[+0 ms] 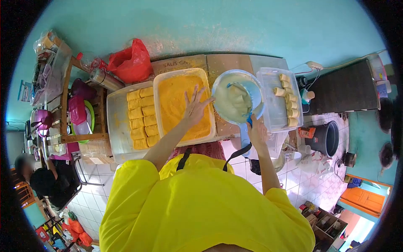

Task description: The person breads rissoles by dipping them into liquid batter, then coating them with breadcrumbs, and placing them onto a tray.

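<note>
Head view: batter [232,98] part-hides my blue utensil [250,119], long axis pointing toward me; my right hand [257,132] grips it, my left hand [194,107] is spread over crumbs [173,98].

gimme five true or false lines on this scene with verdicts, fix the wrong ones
1. The left hand is spread over the yellow crumbs. True.
2. Both hands are over the crumbs. False: the right hand grips a blue handle by the bowl.
3. The bowl stands between the crumbs and the pale rolls. True.
4. The yellow-coated rolls share the pale rolls' tray. False: separate trays.
5. The plastic bag is green. False: the bag is red.
</note>
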Demonstrator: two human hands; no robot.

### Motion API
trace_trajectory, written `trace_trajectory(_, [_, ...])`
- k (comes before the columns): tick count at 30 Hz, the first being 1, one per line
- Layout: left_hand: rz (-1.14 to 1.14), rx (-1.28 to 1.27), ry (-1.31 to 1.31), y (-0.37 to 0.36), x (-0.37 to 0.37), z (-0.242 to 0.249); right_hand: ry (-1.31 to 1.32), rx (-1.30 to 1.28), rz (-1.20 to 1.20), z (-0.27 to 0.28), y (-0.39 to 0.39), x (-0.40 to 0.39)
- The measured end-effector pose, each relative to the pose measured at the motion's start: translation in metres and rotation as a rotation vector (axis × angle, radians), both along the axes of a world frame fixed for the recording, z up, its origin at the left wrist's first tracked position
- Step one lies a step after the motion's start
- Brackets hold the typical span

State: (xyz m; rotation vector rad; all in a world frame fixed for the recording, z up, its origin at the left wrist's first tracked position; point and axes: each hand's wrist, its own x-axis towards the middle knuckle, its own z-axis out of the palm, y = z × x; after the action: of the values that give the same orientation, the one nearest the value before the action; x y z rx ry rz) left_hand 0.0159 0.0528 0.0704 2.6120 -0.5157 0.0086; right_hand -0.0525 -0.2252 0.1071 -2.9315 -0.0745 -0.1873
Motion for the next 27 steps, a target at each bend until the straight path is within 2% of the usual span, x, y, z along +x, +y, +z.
trace_trajectory(1, [-0.001, -0.011, 0.002, 0.0, -0.001, -0.001, -0.013, -0.053, 0.036, 0.0, 0.003, 0.0])
trace_trajectory(3, [0.0, -0.034, 0.002, 0.001, -0.003, -0.004, 0.054, 0.027, -0.009, 0.014, 0.015, -0.002])
trace_trajectory(7, [0.009, -0.06, -0.01, 0.004, -0.011, -0.006, -0.049, 0.311, 0.023, 0.017, 0.014, 0.0])
trace_trajectory(10, [0.013, -0.056, -0.003, 0.004, -0.013, -0.006, 0.141, 0.49, -0.15, 0.024, 0.0, 0.009])
trace_trajectory(13, [0.017, -0.064, 0.004, 0.003, -0.014, -0.007, 0.174, 0.715, -0.21, 0.042, -0.004, 0.011])
trace_trajectory(21, [-0.01, -0.175, 0.068, -0.004, -0.026, -0.009, 0.168, 0.228, -0.129, 0.059, -0.004, 0.013])
trace_trajectory(27, [0.127, -0.386, 0.161, -0.002, -0.039, -0.013, 0.082, -0.002, -0.008, 0.036, 0.001, 0.009])
